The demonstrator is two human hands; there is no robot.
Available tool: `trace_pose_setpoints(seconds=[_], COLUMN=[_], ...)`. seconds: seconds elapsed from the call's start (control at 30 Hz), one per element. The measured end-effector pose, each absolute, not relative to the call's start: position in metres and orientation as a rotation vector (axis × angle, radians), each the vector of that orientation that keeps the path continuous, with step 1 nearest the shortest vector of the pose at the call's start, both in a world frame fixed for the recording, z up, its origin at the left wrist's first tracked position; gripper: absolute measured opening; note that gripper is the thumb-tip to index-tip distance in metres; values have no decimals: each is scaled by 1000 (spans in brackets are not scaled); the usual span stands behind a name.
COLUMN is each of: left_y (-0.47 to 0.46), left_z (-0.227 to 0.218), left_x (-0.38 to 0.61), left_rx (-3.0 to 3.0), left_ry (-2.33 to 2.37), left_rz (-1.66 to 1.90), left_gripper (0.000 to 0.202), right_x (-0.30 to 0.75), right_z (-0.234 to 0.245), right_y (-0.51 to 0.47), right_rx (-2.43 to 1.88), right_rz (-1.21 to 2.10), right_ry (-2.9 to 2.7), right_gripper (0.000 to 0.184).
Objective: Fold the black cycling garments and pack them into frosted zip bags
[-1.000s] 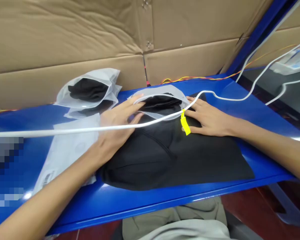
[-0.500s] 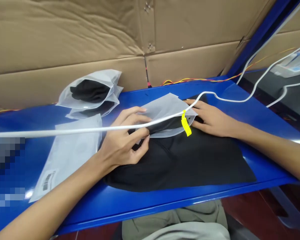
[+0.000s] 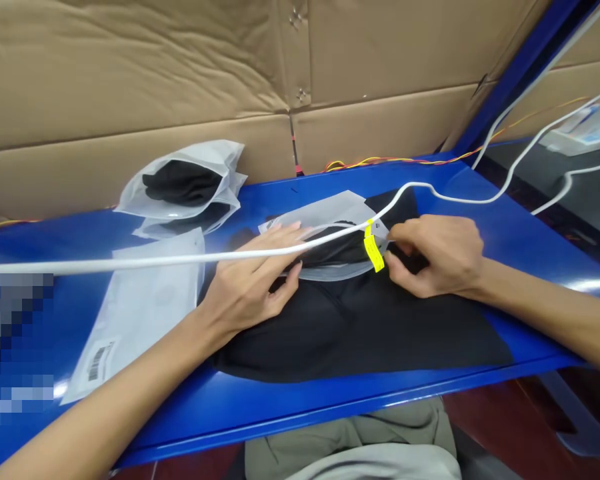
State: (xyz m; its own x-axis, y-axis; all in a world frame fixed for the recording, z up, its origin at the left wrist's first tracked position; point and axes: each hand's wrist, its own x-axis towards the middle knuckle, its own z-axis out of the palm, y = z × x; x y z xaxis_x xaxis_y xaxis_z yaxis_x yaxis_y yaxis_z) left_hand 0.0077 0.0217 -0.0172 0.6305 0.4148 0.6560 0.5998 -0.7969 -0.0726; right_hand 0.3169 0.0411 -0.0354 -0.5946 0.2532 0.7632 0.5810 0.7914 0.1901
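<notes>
Centre of frame: a frosted plastic bag [image 3: 325, 215] lying on a folded black garment [image 3: 360, 340] on the blue counter [image 3: 540, 320]. Left hand [image 3: 245, 293] open across the bag; right hand [image 3: 435, 257] pinching its edge beside a yellow tag [image 3: 373, 248].

Frosted plastic bag [image 3: 330, 213], black garment [image 3: 360, 340] partly inside, rest of the fabric spread flat beneath it
</notes>
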Motion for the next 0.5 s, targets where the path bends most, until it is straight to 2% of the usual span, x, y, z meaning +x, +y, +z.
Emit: trace_pose_setpoints(seconds=[0.2, 0.33, 0.5], left_y=[18, 13, 10], left_z=[-17, -16, -14], left_x=[9, 15, 21], left_rx=[-2573, -2574, -2618], left_ry=[-819, -852, -819], left_rz=[-906, -929, -957], left_gripper=[52, 53, 57], right_x=[305, 295, 292], right_z=[-23, -25, -30], right_y=[27, 26, 28], right_rx=[-192, -312, -403], right_rz=[-577, -498, -640], right_ry=[-2376, -2469, -2436], right_gripper=[22, 33, 37])
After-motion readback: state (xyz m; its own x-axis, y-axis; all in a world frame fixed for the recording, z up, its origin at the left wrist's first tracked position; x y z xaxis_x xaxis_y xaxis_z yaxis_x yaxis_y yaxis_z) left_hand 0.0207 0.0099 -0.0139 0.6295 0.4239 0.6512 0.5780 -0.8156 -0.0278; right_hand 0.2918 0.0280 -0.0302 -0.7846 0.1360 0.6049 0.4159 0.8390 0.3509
